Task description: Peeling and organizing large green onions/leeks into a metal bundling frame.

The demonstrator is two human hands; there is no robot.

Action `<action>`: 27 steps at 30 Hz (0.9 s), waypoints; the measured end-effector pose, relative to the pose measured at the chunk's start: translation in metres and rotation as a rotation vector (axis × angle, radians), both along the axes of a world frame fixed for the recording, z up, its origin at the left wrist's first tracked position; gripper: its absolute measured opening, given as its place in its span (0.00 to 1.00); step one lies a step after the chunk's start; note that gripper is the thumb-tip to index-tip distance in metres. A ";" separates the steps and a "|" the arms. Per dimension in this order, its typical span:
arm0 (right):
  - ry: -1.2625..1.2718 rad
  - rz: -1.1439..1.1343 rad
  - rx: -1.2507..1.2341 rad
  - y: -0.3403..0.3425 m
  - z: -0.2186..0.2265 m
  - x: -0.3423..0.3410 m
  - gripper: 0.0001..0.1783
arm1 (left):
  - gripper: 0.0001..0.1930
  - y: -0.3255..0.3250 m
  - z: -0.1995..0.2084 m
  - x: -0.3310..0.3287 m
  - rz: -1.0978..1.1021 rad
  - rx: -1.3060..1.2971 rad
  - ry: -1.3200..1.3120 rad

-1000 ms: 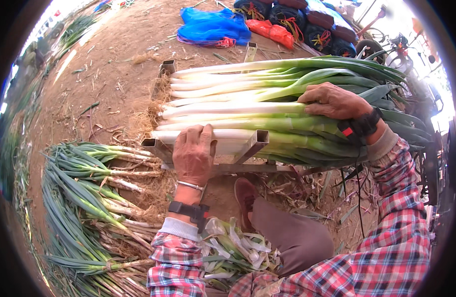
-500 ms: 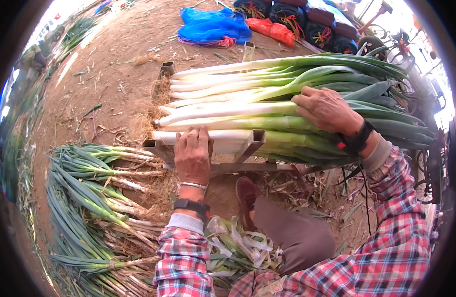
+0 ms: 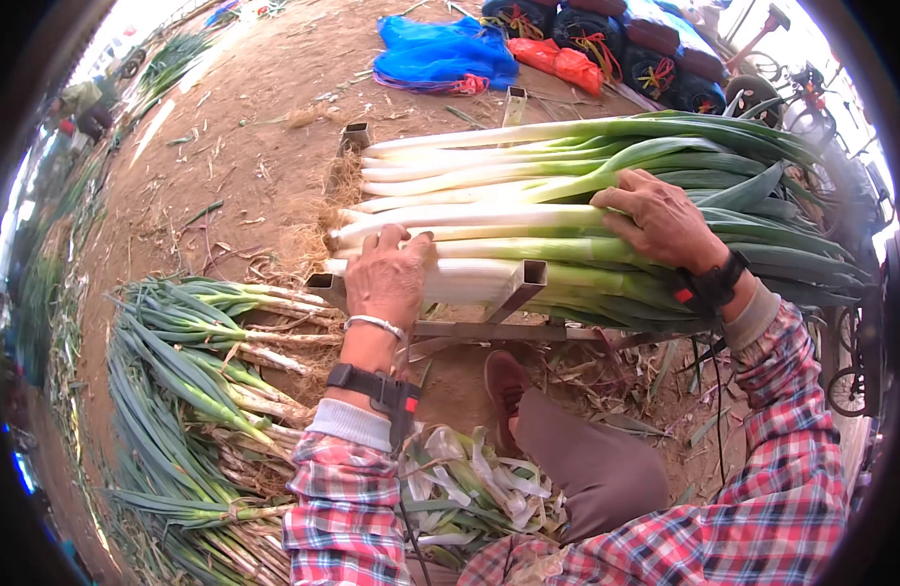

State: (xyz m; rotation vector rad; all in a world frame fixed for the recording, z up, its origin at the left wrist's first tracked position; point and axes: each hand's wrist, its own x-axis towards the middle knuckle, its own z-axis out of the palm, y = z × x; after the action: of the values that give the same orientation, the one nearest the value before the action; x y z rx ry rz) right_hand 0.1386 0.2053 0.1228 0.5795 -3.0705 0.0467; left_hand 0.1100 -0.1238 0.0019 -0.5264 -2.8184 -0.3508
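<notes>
A thick row of leeks (image 3: 567, 217) lies sideways in a metal frame (image 3: 530, 281), white root ends to the left and dark green leaves to the right. My left hand (image 3: 383, 278) rests on the white stalks near the frame's near left post, its fingers stretched over them and its thumb apart. Farther right, my right hand (image 3: 660, 220) bends its fingers down over the green part of the stalks and grips there. Its fingertips are partly hidden among the leaves.
Smaller leeks with dirty roots (image 3: 186, 381) lie heaped on the ground at left. Peeled leaves (image 3: 479, 488) are piled near my leg (image 3: 596, 459). At the back are a blue net bag (image 3: 440, 54), a red plastic bag (image 3: 557, 65) and stacked dark bundles (image 3: 650, 68).
My left hand has shifted slightly up and inward over the white stalks, its thumb spreading. My right hand stays at the same part of the leeks. The whole view has drifted a little.
</notes>
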 end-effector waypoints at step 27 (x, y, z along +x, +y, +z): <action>-0.107 0.171 -0.098 0.006 0.012 0.009 0.19 | 0.26 -0.019 0.004 -0.015 -0.239 0.265 0.087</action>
State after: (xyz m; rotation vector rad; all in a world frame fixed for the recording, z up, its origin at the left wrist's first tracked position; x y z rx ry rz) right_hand 0.1476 0.2112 0.1344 0.8586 -3.0890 0.2371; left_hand 0.0948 -0.1427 0.0061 -0.7965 -2.5753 -0.7168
